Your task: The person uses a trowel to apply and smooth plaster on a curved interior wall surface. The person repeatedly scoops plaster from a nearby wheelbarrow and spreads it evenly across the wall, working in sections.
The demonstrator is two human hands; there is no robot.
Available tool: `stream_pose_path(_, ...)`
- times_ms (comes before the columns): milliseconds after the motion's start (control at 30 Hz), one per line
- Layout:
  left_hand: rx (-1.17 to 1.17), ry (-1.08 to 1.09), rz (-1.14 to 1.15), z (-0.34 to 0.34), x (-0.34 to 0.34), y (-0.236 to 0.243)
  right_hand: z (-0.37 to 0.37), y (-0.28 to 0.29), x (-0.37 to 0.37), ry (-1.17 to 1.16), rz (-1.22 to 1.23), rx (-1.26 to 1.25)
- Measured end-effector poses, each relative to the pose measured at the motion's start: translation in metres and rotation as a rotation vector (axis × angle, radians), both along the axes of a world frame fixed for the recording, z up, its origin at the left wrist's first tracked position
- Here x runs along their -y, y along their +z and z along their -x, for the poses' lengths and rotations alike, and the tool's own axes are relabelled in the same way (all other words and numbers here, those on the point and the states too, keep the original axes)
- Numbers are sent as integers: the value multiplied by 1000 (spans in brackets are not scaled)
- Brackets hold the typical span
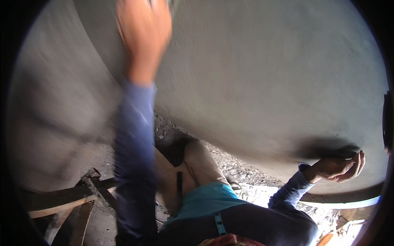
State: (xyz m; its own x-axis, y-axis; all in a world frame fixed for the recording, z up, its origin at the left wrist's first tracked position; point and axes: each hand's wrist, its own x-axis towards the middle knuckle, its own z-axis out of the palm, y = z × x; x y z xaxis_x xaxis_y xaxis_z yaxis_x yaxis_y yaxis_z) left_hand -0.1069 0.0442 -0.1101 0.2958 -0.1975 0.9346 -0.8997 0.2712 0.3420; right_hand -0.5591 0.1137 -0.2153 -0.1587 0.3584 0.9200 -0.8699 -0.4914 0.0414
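A large, smooth, curved grey wall (262,74), like wet cement or clay, fills most of the view in front of me. My left hand (143,37) is raised over its upper left part, smeared by motion. The top edge of the picture cuts off its fingers, so whether it holds anything is hidden. Low on the right, my right hand (338,167) is beside the wall, its fingers half curled and stretched outward. Nothing shows in it, and its dark shadow falls on the grey surface. Whether it touches the wall I cannot tell.
A second rounded grey surface (53,98) stands at the left. Below it are rough wooden pieces (67,203). My bare knees (201,160) and turquoise shorts (209,194) are near rough ground (246,168). A curved rim (349,201) runs under the wall at lower right.
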Motion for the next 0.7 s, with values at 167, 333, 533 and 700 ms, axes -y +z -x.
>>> stream_pose_path(167, 115, -30, -172, -13, -1, 0, 3, -5, 3, -28, 18, 23)
stream_pose_path(333, -361, -104, -347, 66, -38, -324, 7, -9, 5, -64, 4, -19)
stream_pose_path(533, -465, -46, -328, 94, -40, -382, -17, 0, 2, 88, -9, 17)
stream_pose_path(700, -76, -86, -101, 42, -1, -88, -4, 1, -1, -33, 8, -4)
